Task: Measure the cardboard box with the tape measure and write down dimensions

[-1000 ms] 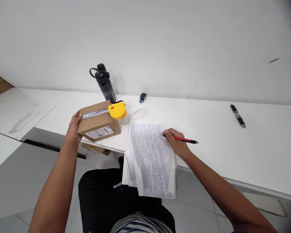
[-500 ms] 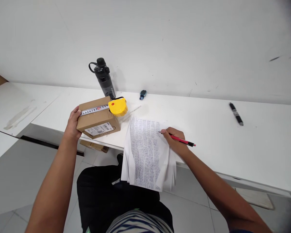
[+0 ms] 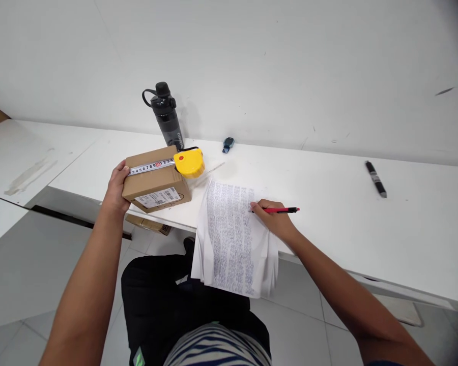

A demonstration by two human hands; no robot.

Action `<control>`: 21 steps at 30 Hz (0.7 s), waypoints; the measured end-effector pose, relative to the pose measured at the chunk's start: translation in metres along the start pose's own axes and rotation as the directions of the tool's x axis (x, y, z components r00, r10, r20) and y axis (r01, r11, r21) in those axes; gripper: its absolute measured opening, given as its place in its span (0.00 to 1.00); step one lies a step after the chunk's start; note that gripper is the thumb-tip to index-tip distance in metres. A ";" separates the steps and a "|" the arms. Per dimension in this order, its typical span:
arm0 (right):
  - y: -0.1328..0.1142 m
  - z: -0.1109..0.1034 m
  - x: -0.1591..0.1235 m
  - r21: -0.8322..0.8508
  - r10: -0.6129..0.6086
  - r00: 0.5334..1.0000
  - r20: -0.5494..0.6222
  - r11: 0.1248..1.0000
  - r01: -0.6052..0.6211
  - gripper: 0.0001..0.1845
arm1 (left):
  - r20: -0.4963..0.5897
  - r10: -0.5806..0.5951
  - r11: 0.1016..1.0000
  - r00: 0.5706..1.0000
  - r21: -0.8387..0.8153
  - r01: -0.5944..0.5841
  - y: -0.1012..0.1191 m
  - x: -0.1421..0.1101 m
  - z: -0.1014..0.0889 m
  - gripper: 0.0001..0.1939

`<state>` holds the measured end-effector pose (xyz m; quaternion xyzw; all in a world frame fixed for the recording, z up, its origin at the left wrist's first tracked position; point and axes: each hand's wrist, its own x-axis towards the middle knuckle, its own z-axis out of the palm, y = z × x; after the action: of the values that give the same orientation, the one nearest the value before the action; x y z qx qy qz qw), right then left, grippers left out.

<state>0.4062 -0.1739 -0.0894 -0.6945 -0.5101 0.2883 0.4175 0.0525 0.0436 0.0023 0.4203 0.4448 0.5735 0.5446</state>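
Note:
My left hand [image 3: 116, 189] grips the left end of a small cardboard box [image 3: 156, 179] at the table's near edge, its thumb pinning the end of a measuring tape blade [image 3: 151, 166] stretched along the box top. The tape's yellow case [image 3: 190, 162] rests at the box's right end. My right hand [image 3: 272, 217] is closed on a red pen [image 3: 280, 210], whose tip touches the right side of a stack of papers [image 3: 231, 236] covered in dense handwriting. The papers hang over the table edge above my lap.
A black water bottle [image 3: 167, 118] stands by the wall behind the box. A small blue object [image 3: 228, 145] lies near the wall, and a black marker [image 3: 375, 178] lies at the right of the white table [image 3: 328, 203]. Another cardboard box [image 3: 148, 224] sits on the floor beneath.
The right hand slid the pen a little left across the sheet, and the pen now lies flatter. The left hand kept its hold on the box and tape. The view shifted slightly.

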 end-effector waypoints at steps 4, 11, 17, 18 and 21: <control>0.000 0.000 0.000 0.015 -0.010 0.999 0.053 1.000 0.009 0.26 | -0.008 -0.002 1.000 1.000 0.003 0.002 -0.001 0.000 -0.001 0.23; -0.001 -0.001 -0.002 -0.003 -0.012 1.000 0.023 1.000 0.012 0.25 | 0.004 0.006 1.000 1.000 -0.017 -0.006 -0.002 0.001 -0.001 0.22; 0.001 -0.001 -0.002 -0.010 -0.001 1.000 -0.009 1.000 0.001 0.25 | -0.014 -0.006 1.000 1.000 -0.019 0.005 -0.002 0.001 0.000 0.22; 0.001 -0.002 -0.001 -0.005 0.001 1.000 0.013 1.000 -0.001 0.25 | -0.016 -0.005 1.000 1.000 -0.018 0.004 -0.002 0.001 0.000 0.22; 0.000 -0.002 0.000 0.020 0.010 0.999 0.036 1.000 -0.011 0.24 | -0.013 0.010 1.000 1.000 -0.018 -0.010 -0.003 0.002 -0.001 0.20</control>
<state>0.4075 -0.1744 -0.0882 -0.6877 -0.5110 0.3078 0.4137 0.0521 0.0454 -0.0005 0.4141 0.4409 0.5829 0.5425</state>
